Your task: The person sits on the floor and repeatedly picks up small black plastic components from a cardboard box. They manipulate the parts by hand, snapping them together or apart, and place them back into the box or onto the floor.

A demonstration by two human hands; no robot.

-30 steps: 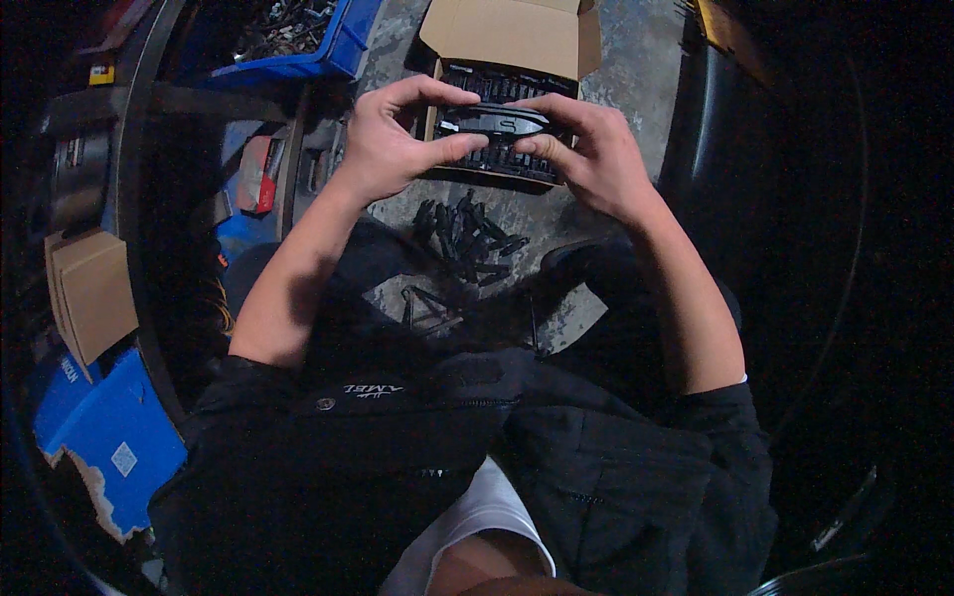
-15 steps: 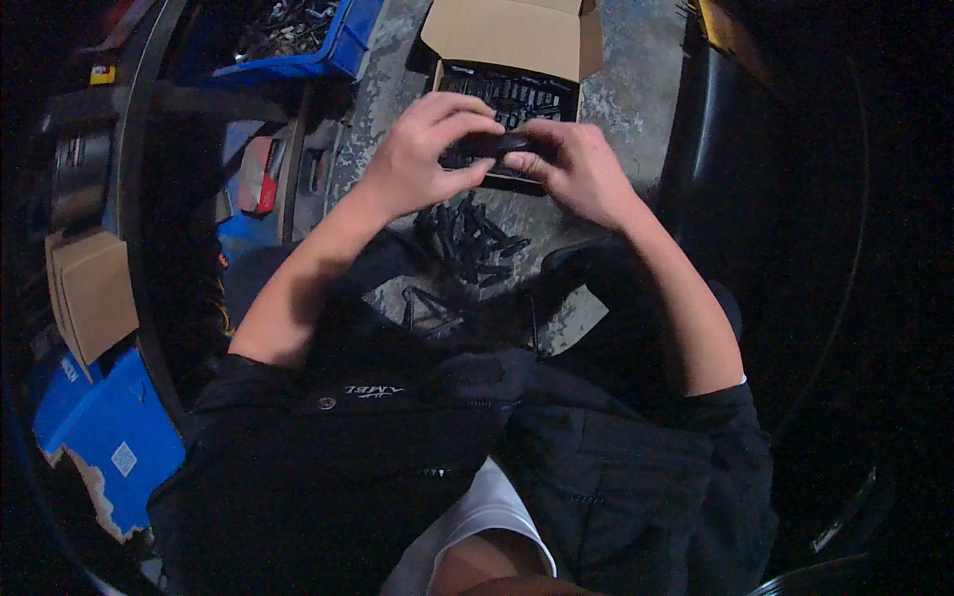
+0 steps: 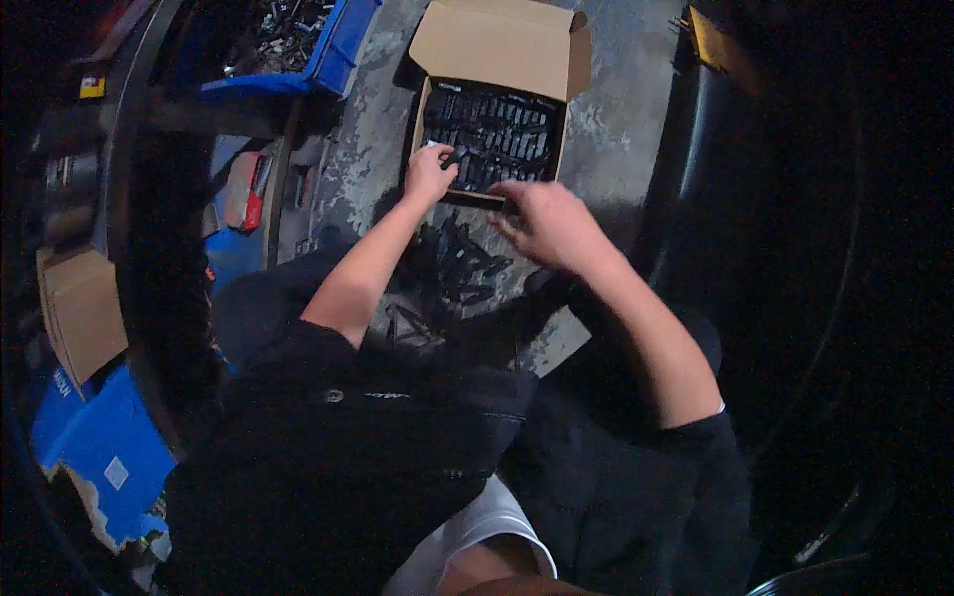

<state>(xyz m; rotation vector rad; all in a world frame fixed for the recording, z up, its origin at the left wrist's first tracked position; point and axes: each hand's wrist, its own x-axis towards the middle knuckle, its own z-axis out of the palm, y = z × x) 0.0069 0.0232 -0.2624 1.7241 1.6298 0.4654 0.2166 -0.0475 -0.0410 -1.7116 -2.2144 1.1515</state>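
we see an open brown cardboard box (image 3: 497, 45) on the grey concrete floor (image 3: 606, 139), flaps up, packed with small black parts (image 3: 492, 134). our left hand (image 3: 429, 171) rests on its near left edge, fingers pinched on one black part. our right hand (image 3: 542, 221) hovers just before the box's near rim, blurred; we cannot tell its grip. a loose pile of black parts (image 3: 457, 263) lies between box and knees. a blue bin (image 3: 333, 55) stands upper left, with bare floor right of the box.
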